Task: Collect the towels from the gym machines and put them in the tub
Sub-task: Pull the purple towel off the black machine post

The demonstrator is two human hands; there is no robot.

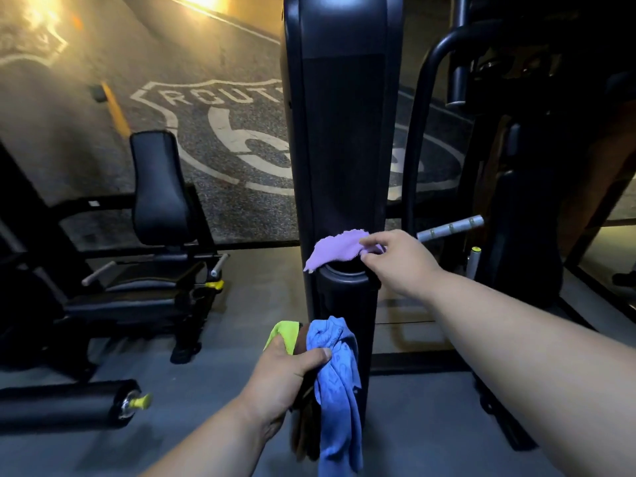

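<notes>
Left hand (287, 364), nearest the camera: fingers curled tight, thumb across the top, gripping a bunch of three soft cloths. Blue towel (339, 390): crumpled, faintly patterned, hangs in long limp folds below the fist. Lime-green towel (285, 333): only a folded corner shows above the knuckles. Brown towel (304, 428): dark, sandwiched between the other two, trailing down beside the blue one.

Right hand (395, 258): arm stretched forward, fingers bent, thumb and forefinger pinching the right edge of a purple towel (335, 249). That towel is thin and flat with a ragged, wavy outline. It lies on the rounded top ledge of the machine column (344, 132), its left end drooping over the ledge's left edge.

Column: tall, smooth, matte black shroud with rounded corners.

Count: four towels in all, three held, one on the machine. Tub not in view.

Left of the column, a seat machine with a padded black backrest (160, 187), glossy vinyl. A black foam roller (65, 406) with a yellow end cap lies at the lower left. Floor (241, 201) beyond is speckled rubber painted with a white route-shield marking.
</notes>
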